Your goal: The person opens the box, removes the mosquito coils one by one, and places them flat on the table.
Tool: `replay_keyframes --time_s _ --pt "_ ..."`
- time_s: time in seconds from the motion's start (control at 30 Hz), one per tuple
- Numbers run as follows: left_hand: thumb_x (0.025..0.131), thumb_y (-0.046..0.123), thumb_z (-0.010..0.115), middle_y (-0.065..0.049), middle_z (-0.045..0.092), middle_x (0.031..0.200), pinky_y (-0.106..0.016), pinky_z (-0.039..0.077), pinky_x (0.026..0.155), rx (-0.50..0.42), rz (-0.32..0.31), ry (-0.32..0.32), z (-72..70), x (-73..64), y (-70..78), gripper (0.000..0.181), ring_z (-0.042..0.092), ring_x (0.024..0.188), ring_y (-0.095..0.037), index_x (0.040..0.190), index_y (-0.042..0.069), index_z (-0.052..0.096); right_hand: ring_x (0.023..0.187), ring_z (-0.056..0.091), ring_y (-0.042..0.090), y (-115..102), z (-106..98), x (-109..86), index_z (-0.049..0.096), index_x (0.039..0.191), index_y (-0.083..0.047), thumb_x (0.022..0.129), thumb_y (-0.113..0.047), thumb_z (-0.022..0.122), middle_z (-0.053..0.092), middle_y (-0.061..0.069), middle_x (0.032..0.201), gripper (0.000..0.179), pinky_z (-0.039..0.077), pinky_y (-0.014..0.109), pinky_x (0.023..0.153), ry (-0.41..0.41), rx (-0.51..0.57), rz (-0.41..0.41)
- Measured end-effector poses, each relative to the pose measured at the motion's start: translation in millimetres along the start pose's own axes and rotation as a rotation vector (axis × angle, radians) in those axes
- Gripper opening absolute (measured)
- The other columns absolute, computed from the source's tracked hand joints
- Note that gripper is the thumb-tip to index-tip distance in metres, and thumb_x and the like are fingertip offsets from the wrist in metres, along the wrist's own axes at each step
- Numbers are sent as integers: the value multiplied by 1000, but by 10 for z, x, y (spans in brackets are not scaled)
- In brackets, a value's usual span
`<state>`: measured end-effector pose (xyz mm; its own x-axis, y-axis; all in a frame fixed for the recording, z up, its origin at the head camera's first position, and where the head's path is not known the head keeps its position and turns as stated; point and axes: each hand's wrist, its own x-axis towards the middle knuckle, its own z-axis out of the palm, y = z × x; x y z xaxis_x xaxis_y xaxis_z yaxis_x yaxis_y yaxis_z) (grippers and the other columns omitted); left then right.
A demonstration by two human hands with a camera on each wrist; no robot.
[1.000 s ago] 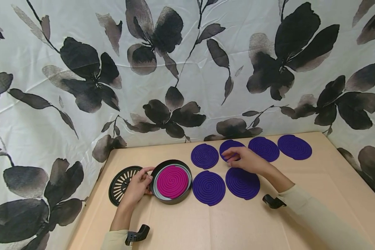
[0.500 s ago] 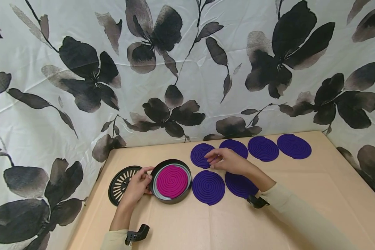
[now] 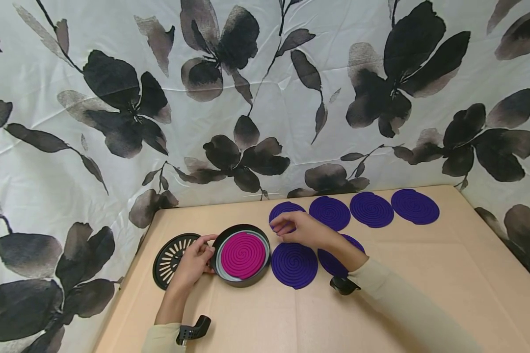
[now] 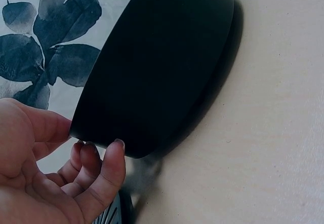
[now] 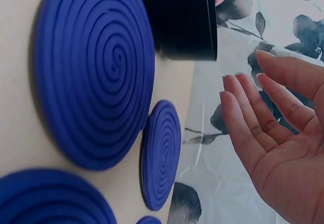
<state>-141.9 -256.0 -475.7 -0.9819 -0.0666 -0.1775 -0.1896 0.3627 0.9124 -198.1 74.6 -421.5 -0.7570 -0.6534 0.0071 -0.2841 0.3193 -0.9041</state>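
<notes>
My left hand point(image 3: 192, 267) holds the left side of a round black coaster holder point(image 3: 249, 282), pinching its rim between thumb and fingers. Inside it a pink spiral coaster point(image 3: 243, 255) lies on top, ringed by a light grey edge. Up close in the left wrist view, the fingertips press the holder's dark wall point(image 4: 157, 67). Over the row of blue-purple coasters hovers my right hand point(image 3: 306, 230), fingers loosely bent, nothing in it. It partly covers the back-left coaster point(image 3: 287, 207); just in front lies another blue-purple coaster point(image 3: 294, 265). The right wrist view shows that hand apart from the coasters point(image 5: 96, 72).
A black slotted disc point(image 3: 170, 257) lies left of the holder, partly behind the left hand. Several more spiral coasters point(image 3: 371, 210) lie flat along the table's back edge. A floral cloth point(image 3: 318, 113) hangs behind the wooden table point(image 3: 265, 323).
My right hand has moved left across the coasters, from over the second in the back row to the first, nearer the holder. The left hand has stayed on the holder.
</notes>
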Motion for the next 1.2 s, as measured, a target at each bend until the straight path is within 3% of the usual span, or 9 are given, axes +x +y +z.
replay_keyframes --time_s 0.2,0.37,0.67,1.0,1.2 --pt "105 4 51 -9 44 94 -35 60 56 -3 4 -2 -9 -8 1 35 55 71 -23 138 12 58 104 70 26 -30 95 87 63 129 5 91 6 69 68 18 116 39 58 29 90 0 -32 10" --pt "105 4 51 -9 44 94 -34 60 56 -6 -1 -3 -10 -9 -1 35 56 72 -22 138 13 59 103 70 24 -62 156 137 63 129 4 91 5 70 68 19 118 39 59 26 87 -17 -50 10" --pt "105 3 50 -9 45 94 -33 59 55 -5 4 -6 -15 -13 -7 35 55 71 -21 138 11 58 106 69 28 -125 258 240 63 130 4 88 5 72 66 22 120 42 59 25 83 -45 -24 29" --pt "104 3 51 -9 45 94 -34 59 56 -13 3 -9 -7 -12 -9 36 55 72 -23 138 13 59 120 64 35 -178 378 351 63 132 0 87 1 76 61 18 135 46 60 31 87 -89 -44 57" --pt "104 3 51 -9 45 94 -33 59 56 -9 2 -4 -8 -9 0 35 55 71 -23 138 13 59 123 61 33 -225 424 384 63 133 -1 87 -1 78 61 17 135 49 57 38 96 -93 -84 67"
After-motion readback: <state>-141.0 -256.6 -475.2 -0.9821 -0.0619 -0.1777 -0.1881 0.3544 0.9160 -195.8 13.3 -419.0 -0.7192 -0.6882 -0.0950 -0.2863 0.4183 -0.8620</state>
